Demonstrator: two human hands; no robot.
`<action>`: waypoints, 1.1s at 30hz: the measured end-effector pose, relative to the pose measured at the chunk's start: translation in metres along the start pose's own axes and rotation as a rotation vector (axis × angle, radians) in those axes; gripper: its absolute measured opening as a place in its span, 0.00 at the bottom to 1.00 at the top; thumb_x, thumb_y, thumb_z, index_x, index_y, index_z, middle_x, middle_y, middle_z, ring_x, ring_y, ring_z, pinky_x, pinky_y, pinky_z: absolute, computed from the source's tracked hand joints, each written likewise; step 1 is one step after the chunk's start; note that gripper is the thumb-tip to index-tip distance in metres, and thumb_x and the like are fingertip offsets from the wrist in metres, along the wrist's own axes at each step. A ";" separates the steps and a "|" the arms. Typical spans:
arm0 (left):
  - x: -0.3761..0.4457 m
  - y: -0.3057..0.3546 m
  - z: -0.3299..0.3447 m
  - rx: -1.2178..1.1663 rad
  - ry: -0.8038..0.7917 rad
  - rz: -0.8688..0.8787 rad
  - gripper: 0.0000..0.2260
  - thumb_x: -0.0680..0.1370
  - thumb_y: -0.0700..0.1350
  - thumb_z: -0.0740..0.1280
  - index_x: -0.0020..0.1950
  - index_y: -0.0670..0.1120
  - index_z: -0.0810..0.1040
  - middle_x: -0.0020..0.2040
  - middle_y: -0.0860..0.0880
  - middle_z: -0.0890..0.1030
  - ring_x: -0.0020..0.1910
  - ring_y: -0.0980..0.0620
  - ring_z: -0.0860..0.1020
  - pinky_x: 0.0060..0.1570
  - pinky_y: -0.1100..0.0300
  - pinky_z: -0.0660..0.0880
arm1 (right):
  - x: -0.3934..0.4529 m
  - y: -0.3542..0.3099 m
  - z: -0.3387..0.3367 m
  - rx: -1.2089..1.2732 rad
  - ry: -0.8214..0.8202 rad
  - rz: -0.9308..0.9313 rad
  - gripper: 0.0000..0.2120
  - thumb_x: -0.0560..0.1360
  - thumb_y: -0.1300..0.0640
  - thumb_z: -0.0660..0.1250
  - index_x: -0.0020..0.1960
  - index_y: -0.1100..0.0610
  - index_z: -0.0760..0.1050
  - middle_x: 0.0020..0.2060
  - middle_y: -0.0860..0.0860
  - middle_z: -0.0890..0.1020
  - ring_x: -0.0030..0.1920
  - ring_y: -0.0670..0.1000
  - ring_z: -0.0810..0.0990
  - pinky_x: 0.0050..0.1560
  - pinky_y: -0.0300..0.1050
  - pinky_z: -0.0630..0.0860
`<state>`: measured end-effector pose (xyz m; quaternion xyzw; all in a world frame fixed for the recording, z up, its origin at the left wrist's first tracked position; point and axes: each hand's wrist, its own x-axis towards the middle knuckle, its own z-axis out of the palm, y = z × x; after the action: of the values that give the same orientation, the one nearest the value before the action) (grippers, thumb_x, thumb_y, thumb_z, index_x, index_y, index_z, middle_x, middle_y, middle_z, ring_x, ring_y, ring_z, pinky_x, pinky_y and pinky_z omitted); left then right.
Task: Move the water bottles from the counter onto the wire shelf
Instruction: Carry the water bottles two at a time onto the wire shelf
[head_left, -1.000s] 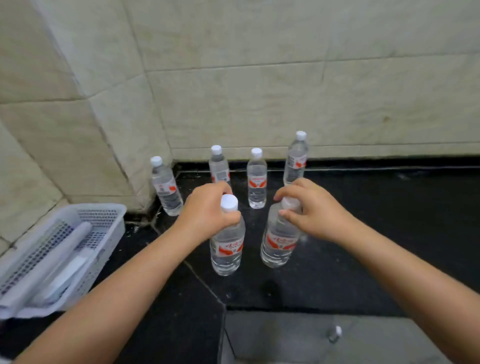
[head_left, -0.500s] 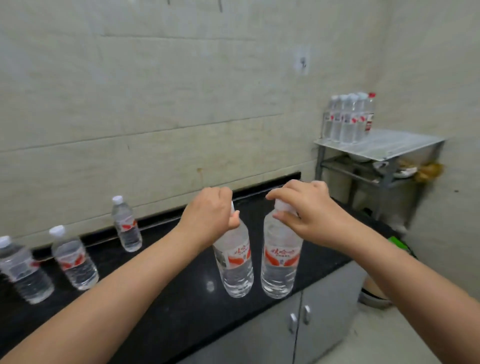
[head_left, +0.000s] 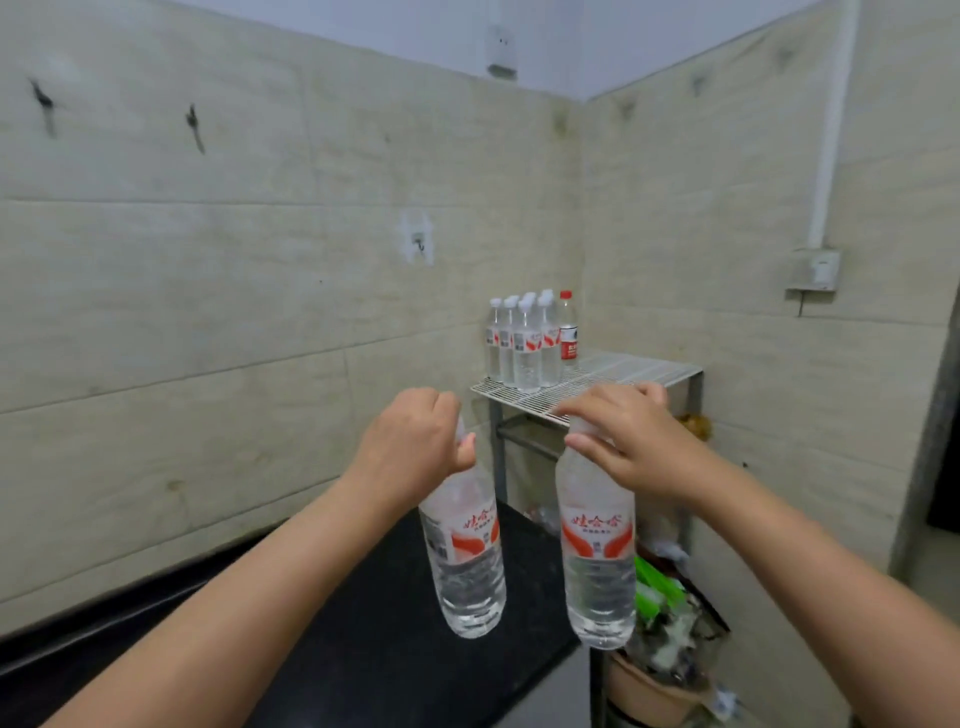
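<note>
Hanging by their necks, two clear plastic water bottles are carried in the air above the near end of the counter (head_left: 363, 639), a glossy black slab. Left hand (head_left: 410, 447): fingers curled tight round the cap and neck of the left bottle (head_left: 465, 551), which tilts slightly. Right hand (head_left: 631, 441): fingers pinching the cap and neck of the right bottle (head_left: 597, 556), close to upright. Both bottles are full, thin-walled and ribbed low down, with red-and-white paper-like labels; they likely weigh enough to swing, and the smooth wall would dent under a squeeze, so the stiff cap and neck ring is the sound place to hold. Beyond, near the corner: the wire shelf (head_left: 639, 374), a pale flat grid on grey metal legs, its front part bare. At its back left stands a cluster of like bottles (head_left: 524, 343), white-capped, touching one another, with one red-capped bottle (head_left: 568, 327) just beside them. Below the shelf, green and clear clutter, unclear. Walls: matt beige tile.
</note>
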<state>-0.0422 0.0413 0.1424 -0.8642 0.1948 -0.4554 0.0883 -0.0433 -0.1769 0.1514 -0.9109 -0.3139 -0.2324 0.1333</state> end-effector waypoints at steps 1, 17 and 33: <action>0.016 0.003 0.013 0.004 0.029 0.007 0.15 0.64 0.48 0.57 0.27 0.39 0.75 0.22 0.45 0.75 0.19 0.47 0.74 0.17 0.68 0.66 | 0.007 0.019 0.000 -0.010 0.022 0.009 0.22 0.75 0.45 0.50 0.65 0.51 0.68 0.59 0.52 0.74 0.63 0.51 0.69 0.57 0.42 0.52; 0.289 0.005 0.251 0.106 0.101 0.028 0.14 0.63 0.49 0.55 0.25 0.41 0.74 0.21 0.45 0.74 0.18 0.47 0.72 0.17 0.68 0.61 | 0.228 0.333 0.019 -0.008 0.164 -0.003 0.15 0.77 0.56 0.60 0.63 0.53 0.71 0.59 0.54 0.78 0.60 0.53 0.73 0.52 0.41 0.55; 0.466 0.048 0.474 0.222 -0.239 -0.321 0.11 0.59 0.48 0.64 0.24 0.40 0.73 0.20 0.45 0.74 0.19 0.45 0.75 0.15 0.65 0.67 | 0.435 0.580 0.112 0.212 -0.036 -0.406 0.15 0.76 0.59 0.62 0.61 0.63 0.73 0.57 0.61 0.79 0.58 0.58 0.75 0.48 0.33 0.59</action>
<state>0.5725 -0.2082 0.2069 -0.9169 -0.0083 -0.3768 0.1316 0.6645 -0.3574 0.2199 -0.8139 -0.5158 -0.2039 0.1730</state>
